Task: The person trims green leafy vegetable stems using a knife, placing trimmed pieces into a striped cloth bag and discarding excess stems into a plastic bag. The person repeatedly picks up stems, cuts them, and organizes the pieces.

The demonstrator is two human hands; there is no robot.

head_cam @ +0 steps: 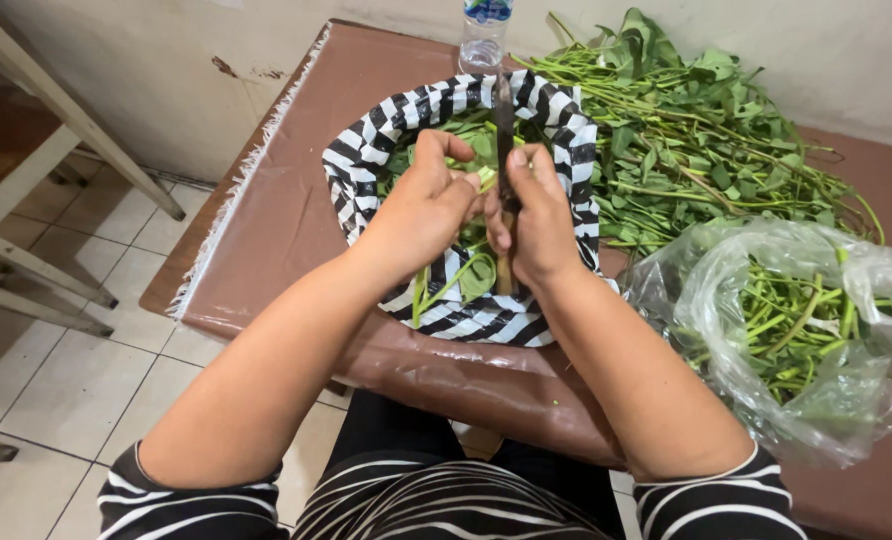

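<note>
My right hand [538, 215] grips a knife [506, 130] by its wooden handle, the dark blade pointing away from me. Close beside it, my left hand [424, 205] pinches a green leafy stem [483, 177] against the blade. Both hands hover over a black-and-white striped bowl [366, 150] that holds cut green leaves and stems.
A large pile of leafy green stalks [686, 140] lies on the brown table [286, 220] to the right. A clear plastic bag [796, 330] of trimmed stems sits at the right. A water bottle [485, 35] stands at the far edge. Wooden furniture legs [26, 270] stand left.
</note>
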